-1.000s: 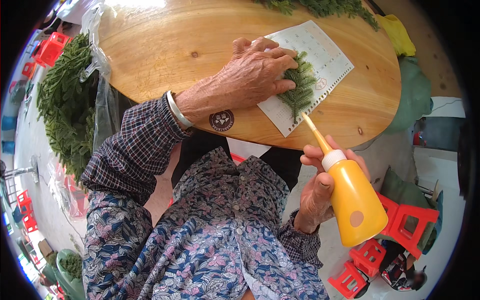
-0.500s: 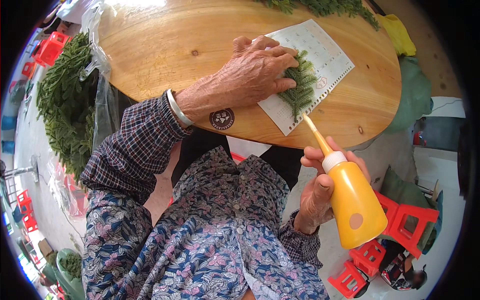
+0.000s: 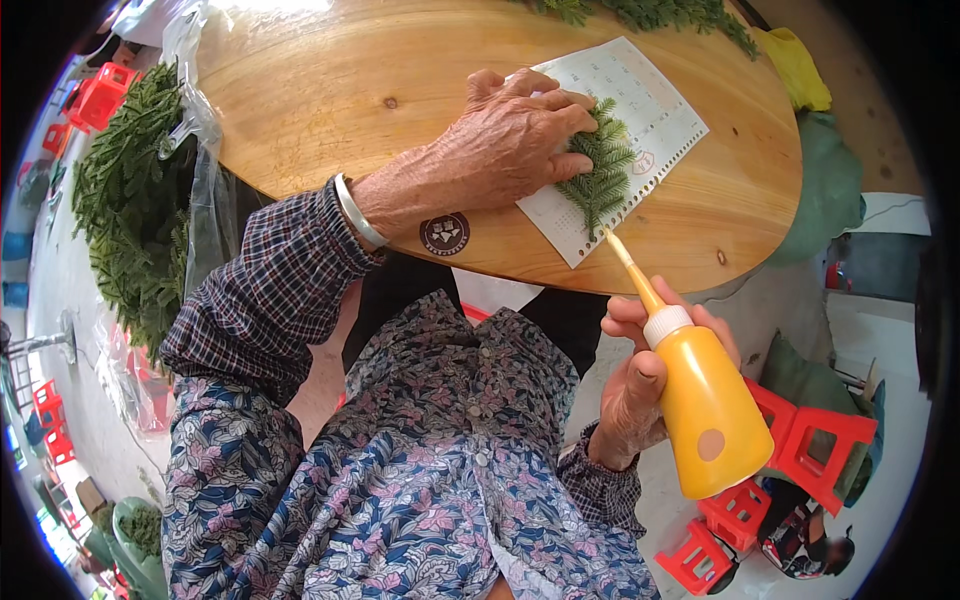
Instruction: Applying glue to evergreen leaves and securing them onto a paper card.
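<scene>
A small green fir sprig [image 3: 606, 170] lies on a white calendar sheet [image 3: 665, 105] with a row of punched holes, on the wooden table. My left hand [image 3: 525, 135] is closed over the sprig's left side, thumb and fingertips on it, covering part of it. In my right hand [image 3: 640, 375] is a yellow squeeze bottle [image 3: 712, 415] with a white collar. It tilts so that its long nozzle [image 3: 632, 265] points at the lower stem end of the sprig. Whether the tip touches the stem or the paper, I cannot tell.
More fir branches [image 3: 670, 12] lie on the table's far edge. A big bundle of greenery [image 3: 135, 210] in clear plastic stands at the left. A yellow cloth [image 3: 797, 68] and green sacking [image 3: 825, 190] are beyond the right edge. Red stools [image 3: 825, 445] stand lower right, near a person [image 3: 800, 545].
</scene>
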### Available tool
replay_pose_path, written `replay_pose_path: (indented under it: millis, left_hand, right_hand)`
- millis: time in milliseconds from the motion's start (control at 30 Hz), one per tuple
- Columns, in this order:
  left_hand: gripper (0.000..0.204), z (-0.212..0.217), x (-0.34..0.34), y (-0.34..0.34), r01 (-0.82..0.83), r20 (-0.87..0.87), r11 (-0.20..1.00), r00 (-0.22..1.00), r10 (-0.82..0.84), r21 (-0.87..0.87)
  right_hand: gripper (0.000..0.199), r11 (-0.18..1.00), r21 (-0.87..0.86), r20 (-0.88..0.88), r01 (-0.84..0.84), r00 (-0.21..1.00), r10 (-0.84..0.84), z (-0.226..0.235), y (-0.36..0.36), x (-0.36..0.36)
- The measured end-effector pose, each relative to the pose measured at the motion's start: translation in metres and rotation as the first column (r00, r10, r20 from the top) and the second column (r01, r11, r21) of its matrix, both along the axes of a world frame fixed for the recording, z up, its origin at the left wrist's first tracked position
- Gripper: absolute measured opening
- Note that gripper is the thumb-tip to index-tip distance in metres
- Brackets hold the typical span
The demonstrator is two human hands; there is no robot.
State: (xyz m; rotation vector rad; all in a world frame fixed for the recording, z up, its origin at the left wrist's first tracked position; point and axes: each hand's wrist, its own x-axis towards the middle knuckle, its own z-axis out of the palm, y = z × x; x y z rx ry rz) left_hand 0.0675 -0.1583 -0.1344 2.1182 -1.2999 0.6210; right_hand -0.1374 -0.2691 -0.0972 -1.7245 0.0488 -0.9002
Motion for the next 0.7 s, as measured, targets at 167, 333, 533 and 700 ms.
replay_pose_path:
  millis: [167, 333, 533, 700]
  left_hand:
    - [0.030, -0.0002, 0.0003, 0.0007, -0.005, 0.011, 1.000, 1.000, 0.005, -0.010]
    - [0.029, 0.0009, 0.0002, 0.0015, 0.000, 0.016, 1.000, 1.000, 0.000, -0.014]
    - [0.029, 0.0037, 0.0026, 0.0038, 0.010, 0.080, 1.000, 0.997, -0.010, -0.005]
    - [0.029, 0.0049, 0.0022, 0.0043, 0.003, 0.076, 1.000, 0.997, -0.003, 0.005]
  right_hand:
    - [0.062, 1.000, -0.004, 0.008, -0.005, 1.000, 0.005, -0.0001, 0.0004, -0.0015]
    - [0.062, 1.000, -0.010, 0.007, 0.006, 1.000, -0.006, -0.0005, 0.0013, -0.0033]
    - [0.063, 1.000, -0.007, 0.014, 0.018, 1.000, -0.017, 0.0011, 0.0048, -0.0065]
    - [0.064, 0.999, 0.007, 0.005, 0.039, 0.999, -0.039, 0.0012, 0.0081, -0.0084]
